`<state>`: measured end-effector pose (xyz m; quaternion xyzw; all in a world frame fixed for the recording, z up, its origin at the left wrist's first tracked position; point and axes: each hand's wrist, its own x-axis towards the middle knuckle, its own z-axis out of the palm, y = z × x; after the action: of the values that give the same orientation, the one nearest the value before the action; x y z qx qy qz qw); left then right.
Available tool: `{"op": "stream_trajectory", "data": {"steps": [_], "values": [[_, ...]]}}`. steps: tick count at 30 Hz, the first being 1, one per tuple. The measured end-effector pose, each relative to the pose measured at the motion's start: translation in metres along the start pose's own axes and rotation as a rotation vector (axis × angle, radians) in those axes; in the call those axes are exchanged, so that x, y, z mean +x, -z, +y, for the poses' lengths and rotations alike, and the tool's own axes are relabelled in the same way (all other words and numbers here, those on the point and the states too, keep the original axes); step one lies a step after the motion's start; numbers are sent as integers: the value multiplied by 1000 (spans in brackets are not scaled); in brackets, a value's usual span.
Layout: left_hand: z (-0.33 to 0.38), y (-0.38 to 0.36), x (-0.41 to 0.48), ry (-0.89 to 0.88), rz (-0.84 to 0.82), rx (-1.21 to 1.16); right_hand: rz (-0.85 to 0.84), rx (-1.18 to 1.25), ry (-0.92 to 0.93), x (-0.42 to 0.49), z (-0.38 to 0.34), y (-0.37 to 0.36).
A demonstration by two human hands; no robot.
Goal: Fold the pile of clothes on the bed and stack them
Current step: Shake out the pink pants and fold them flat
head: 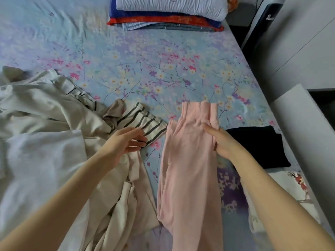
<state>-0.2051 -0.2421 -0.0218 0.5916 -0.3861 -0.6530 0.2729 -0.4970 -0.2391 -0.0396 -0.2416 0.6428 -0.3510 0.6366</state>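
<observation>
A pair of pink trousers (188, 169) lies lengthwise on the flowered bed sheet (145, 69), waistband away from me. My right hand (220, 140) grips the trousers near the waistband at their right edge. My left hand (126, 142) hovers with relaxed, straight fingers over the edge of a striped garment (145, 122). A pile of unfolded cream and white clothes (45, 124) fills the left of the bed.
A folded black garment (261, 145) lies to the right of the trousers, and a white printed one (293, 183) sits nearer me. Folded blankets and a pillow (166, 13) are stacked at the far end. Grey furniture (299, 60) borders the bed's right edge.
</observation>
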Motion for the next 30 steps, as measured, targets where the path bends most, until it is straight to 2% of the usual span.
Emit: {"op": "stream_trajectory", "data": {"steps": [2,4,7,10,12,14,15,17,19,21,24,25,27,28,29,30], "values": [[-23,-9,3,24,13,99,73,-306,-92,20,23,22],[-52,-19,4,12,9,295,263,-563,-153,35,65,46],[-98,-30,-5,-75,-43,777,386,-794,-62,18,121,61],[-142,-38,-21,-496,-192,1267,384,-911,80,-32,167,58],[-168,-43,-33,-750,-336,1494,313,-1067,352,-63,199,59],[-190,-52,-48,-908,-526,1589,140,-1321,564,-89,229,65],[-198,-57,-52,-938,-617,1652,9,-1453,639,-99,241,68],[-214,-66,-61,-938,-689,1803,-230,-1636,778,-117,266,79],[-222,-75,-65,-890,-698,1881,-356,-1757,733,-128,288,90],[-226,-87,-65,-884,-658,1943,-336,-1838,709,-131,303,93],[-234,-99,-58,-938,-586,1919,-289,-1789,782,-127,314,90],[-234,-101,-53,-955,-556,1887,-280,-1717,734,-129,309,85],[-232,-100,-47,-975,-481,1797,-267,-1467,451,-136,296,69],[-230,-96,-46,-957,-446,1749,-258,-1244,227,-142,284,57],[-230,-91,-45,-923,-424,1682,-253,-902,-20,-145,274,42],[-232,-87,-44,-860,-379,1579,-245,-543,-186,-146,268,28]]}}
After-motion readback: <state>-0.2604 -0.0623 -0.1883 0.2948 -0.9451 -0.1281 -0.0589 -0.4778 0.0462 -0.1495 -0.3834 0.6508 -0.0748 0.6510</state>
